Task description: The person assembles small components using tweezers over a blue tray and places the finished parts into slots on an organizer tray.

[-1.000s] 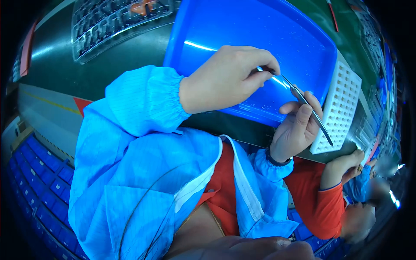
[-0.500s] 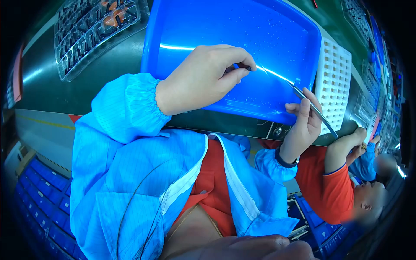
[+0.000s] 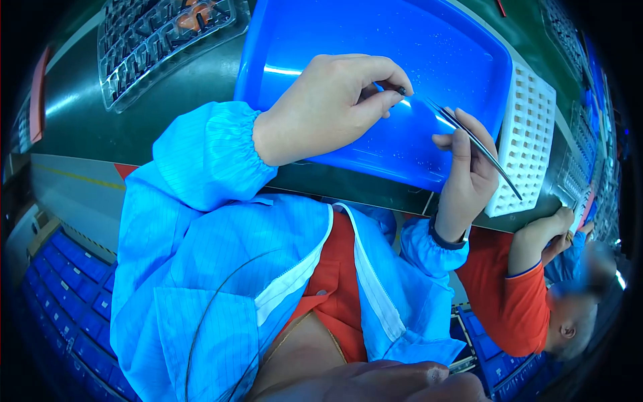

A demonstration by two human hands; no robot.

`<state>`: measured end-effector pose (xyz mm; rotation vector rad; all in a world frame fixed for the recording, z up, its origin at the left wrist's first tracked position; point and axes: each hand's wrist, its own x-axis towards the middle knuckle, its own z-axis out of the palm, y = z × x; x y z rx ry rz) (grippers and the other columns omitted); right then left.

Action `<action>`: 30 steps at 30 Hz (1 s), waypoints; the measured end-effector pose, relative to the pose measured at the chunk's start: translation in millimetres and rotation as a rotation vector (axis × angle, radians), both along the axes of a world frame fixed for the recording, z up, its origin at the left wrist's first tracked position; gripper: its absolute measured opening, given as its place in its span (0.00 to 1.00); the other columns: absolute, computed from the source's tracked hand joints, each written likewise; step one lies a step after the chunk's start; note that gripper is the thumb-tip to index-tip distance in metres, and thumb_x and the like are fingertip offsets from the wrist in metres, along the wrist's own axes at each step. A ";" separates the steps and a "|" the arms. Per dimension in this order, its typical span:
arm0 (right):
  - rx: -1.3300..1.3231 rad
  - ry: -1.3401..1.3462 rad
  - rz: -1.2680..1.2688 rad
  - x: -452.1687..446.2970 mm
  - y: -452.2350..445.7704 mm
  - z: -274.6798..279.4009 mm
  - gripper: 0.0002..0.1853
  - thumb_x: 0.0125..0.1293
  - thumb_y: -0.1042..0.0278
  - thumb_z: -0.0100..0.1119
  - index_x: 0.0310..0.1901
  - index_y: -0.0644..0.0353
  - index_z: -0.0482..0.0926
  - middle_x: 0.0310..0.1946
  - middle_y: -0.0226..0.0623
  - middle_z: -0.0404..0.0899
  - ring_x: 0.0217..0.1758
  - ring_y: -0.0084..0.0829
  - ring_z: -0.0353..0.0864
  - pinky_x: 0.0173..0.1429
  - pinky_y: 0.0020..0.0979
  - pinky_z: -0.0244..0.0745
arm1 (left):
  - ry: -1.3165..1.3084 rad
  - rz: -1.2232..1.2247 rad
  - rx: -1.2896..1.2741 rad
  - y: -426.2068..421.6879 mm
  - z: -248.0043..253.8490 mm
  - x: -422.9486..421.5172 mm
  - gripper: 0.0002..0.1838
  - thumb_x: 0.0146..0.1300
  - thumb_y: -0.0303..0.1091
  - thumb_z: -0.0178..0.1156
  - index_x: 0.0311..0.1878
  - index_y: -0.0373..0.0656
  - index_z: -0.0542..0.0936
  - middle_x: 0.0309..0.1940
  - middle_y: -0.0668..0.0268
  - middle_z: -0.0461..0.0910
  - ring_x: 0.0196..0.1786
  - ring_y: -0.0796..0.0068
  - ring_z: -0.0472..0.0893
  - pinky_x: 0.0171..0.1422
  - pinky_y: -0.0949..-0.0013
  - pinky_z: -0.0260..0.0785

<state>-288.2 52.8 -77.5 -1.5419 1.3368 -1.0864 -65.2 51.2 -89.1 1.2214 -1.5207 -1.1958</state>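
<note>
My left hand is closed over the blue tray, pinching a small dark part between thumb and forefinger. Most of that part is hidden by the fingers. In my right hand is a pair of metal tweezers, gripped like a pen. Their fine tips point toward the dark part, with a small gap between. Tiny specks are scattered over the tray's floor.
A white foam block with rows of holes stands right of the tray. Clear plastic trays with dark parts lie at upper left. A co-worker in a red shirt sits at the right, arms over the bench.
The tweezers have come up and left, so their tips are nearer the dark part. My left hand keeps its pinch. The whole view has shifted slightly.
</note>
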 end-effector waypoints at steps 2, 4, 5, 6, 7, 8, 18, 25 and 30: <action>-0.001 -0.002 0.014 3.3 -0.8 -1.2 0.12 0.76 0.73 0.55 0.56 0.68 0.79 0.43 0.41 0.85 0.40 0.24 0.84 0.47 0.24 0.78 | -0.019 0.010 -0.031 0.9 0.5 0.0 0.08 0.70 0.26 0.60 0.50 0.36 0.82 0.41 0.61 0.85 0.41 0.72 0.87 0.47 0.73 0.81; -0.007 0.009 0.025 4.9 -1.3 -2.3 0.13 0.76 0.72 0.55 0.57 0.69 0.79 0.45 0.42 0.85 0.41 0.24 0.84 0.49 0.24 0.78 | -0.042 0.011 -0.098 0.9 -0.3 -0.9 0.08 0.70 0.25 0.60 0.50 0.36 0.82 0.40 0.61 0.85 0.41 0.72 0.87 0.46 0.73 0.81; -0.003 0.010 0.031 4.8 -1.6 -2.8 0.13 0.76 0.72 0.55 0.57 0.69 0.79 0.45 0.42 0.85 0.41 0.24 0.84 0.49 0.24 0.78 | -0.041 0.016 -0.094 0.7 -0.5 -1.1 0.08 0.70 0.25 0.60 0.50 0.36 0.82 0.40 0.61 0.85 0.41 0.72 0.87 0.46 0.73 0.81; -0.004 0.027 0.031 4.3 -1.8 -3.2 0.13 0.76 0.72 0.55 0.57 0.69 0.79 0.46 0.43 0.84 0.41 0.24 0.84 0.50 0.24 0.78 | -0.050 0.015 -0.110 0.4 -0.3 -0.9 0.08 0.70 0.25 0.60 0.49 0.36 0.82 0.40 0.60 0.85 0.41 0.72 0.87 0.46 0.73 0.80; -0.003 0.043 0.032 3.8 -1.8 -3.7 0.13 0.76 0.72 0.55 0.57 0.70 0.79 0.48 0.43 0.84 0.42 0.24 0.84 0.50 0.24 0.78 | -0.061 0.014 -0.125 0.3 0.0 -0.7 0.08 0.69 0.24 0.60 0.49 0.37 0.82 0.39 0.60 0.84 0.41 0.72 0.87 0.45 0.73 0.80; -0.003 0.058 0.032 3.2 -1.4 -3.8 0.13 0.76 0.73 0.55 0.56 0.70 0.79 0.49 0.44 0.84 0.42 0.24 0.84 0.51 0.25 0.79 | -0.072 0.012 -0.140 0.6 0.3 -1.2 0.08 0.69 0.24 0.60 0.49 0.37 0.82 0.39 0.60 0.84 0.41 0.72 0.87 0.44 0.73 0.80; -0.002 0.069 0.018 4.8 -1.0 -4.1 0.12 0.75 0.73 0.56 0.55 0.68 0.81 0.44 0.41 0.85 0.41 0.23 0.85 0.49 0.23 0.78 | -0.081 0.023 -0.198 0.3 -1.7 -1.2 0.10 0.65 0.21 0.61 0.49 0.38 0.82 0.37 0.59 0.84 0.39 0.72 0.87 0.42 0.72 0.79; -0.017 0.079 0.038 4.7 -0.8 -3.6 0.12 0.76 0.72 0.56 0.54 0.70 0.80 0.49 0.43 0.85 0.41 0.24 0.85 0.49 0.24 0.79 | -0.067 0.030 -0.190 0.6 -2.4 -2.3 0.10 0.64 0.21 0.61 0.49 0.38 0.82 0.37 0.59 0.84 0.38 0.71 0.87 0.42 0.71 0.79; -0.017 0.106 0.045 5.0 -0.3 -3.4 0.12 0.76 0.72 0.56 0.54 0.70 0.80 0.46 0.43 0.85 0.41 0.23 0.84 0.48 0.23 0.78 | -0.068 0.033 -0.203 1.1 -3.5 -2.9 0.10 0.65 0.21 0.61 0.48 0.38 0.82 0.37 0.59 0.84 0.38 0.71 0.87 0.42 0.71 0.79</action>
